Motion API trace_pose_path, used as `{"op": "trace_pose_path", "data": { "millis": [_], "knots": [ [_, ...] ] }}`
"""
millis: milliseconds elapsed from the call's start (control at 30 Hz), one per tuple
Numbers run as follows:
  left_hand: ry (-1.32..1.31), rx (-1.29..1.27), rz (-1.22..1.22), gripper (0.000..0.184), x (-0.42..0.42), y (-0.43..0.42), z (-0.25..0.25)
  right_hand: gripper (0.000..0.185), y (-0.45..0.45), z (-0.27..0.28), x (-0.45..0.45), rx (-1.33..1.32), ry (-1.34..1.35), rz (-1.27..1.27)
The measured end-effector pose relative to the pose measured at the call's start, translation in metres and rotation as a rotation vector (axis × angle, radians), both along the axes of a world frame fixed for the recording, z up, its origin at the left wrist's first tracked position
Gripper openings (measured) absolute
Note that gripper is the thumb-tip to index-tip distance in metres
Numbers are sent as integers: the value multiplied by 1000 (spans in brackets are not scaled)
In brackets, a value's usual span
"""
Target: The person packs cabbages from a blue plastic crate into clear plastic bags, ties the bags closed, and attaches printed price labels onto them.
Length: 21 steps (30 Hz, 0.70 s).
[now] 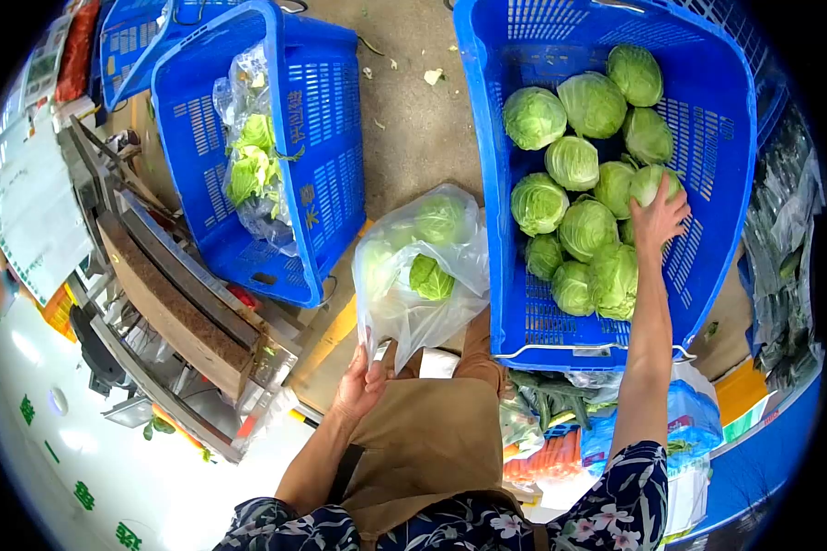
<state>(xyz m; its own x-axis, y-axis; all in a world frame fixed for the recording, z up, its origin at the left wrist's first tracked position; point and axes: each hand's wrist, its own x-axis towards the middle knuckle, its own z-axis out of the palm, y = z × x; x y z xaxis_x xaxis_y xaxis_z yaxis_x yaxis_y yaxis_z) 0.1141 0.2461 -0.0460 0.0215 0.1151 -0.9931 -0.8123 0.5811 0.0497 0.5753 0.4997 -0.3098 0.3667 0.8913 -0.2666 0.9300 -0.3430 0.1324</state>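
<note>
My left hand [359, 384] pinches the rim of a clear plastic bag [395, 317] in front of my apron. Inside that bag are a few green cabbages, one of them showing through the bag's mouth [430, 278]. On the right, my right hand [661, 220] reaches into a large blue crate [481, 119], its fingers wrapped over a cabbage [653, 185] at the right side of the pile. Several more round cabbages [588, 230] lie around it in the crate. The underside of the gripped cabbage is hidden.
A second blue crate [326, 156] at the left holds loose leaves [253, 161] and plastic film. Leaf scraps lie on the floor [413, 101] between the crates. Wooden boards [170, 294] stand at the left. Bagged vegetables [551, 413] sit below the right crate, and dark greens in plastic [786, 220] at far right.
</note>
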Motion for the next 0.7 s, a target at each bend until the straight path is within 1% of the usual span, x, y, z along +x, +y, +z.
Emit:
{"op": "trace_pose_path", "data": {
  "millis": [67, 100, 167, 200, 233, 267, 300, 367, 433, 467, 567, 600, 633, 667, 700],
  "knots": [
    [3, -29, -11, 36, 5, 3, 4, 93, 4, -1, 9, -82, 49, 16],
    [11, 2, -1, 36, 5, 3, 0, 94, 17, -1, 25, -100, 46, 9],
    [-2, 77, 31, 36, 7, -9, -4, 91, 32, -43, 103, 272, 614, 43],
    [-4, 78, 45, 36, 7, -15, -8, 90, 25, -65, 120, 120, 582, 29],
    [1, 77, 57, 36, 6, -20, -12, 89, 23, -72, 132, -31, 556, 7],
    [-16, 60, 75, 36, 6, -24, -16, 89, 38, -25, 105, -162, 418, -82],
    [-26, 43, 92, 37, 5, -26, -19, 88, 51, 27, 59, -289, 288, -176],
    [-30, 42, 95, 37, 7, -18, -22, 86, 56, 37, 50, -305, 267, -63],
    [-19, 69, 90, 37, 16, -9, -16, 86, 53, 41, 41, -247, 316, 9],
    [-32, 46, 95, 37, 13, -12, -19, 88, 40, 8, 56, -83, 461, 72],
    [2, 33, 60, 39, 19, -1, -16, 98, 47, 14, 73, -265, 661, -64],
    [-44, 52, 76, 39, 20, -1, -20, 112, 41, 6, 81, -265, 670, -85],
    [-77, 60, 98, 40, 19, -4, -22, 118, 38, 13, 80, -267, 717, -126],
    [-101, 70, 124, 40, 17, -7, -23, 117, 34, 10, 80, -319, 657, -168],
    [-79, 63, 101, 40, 18, -9, -29, 118, 28, 2, 85, -310, 727, -200]
  ]
}}
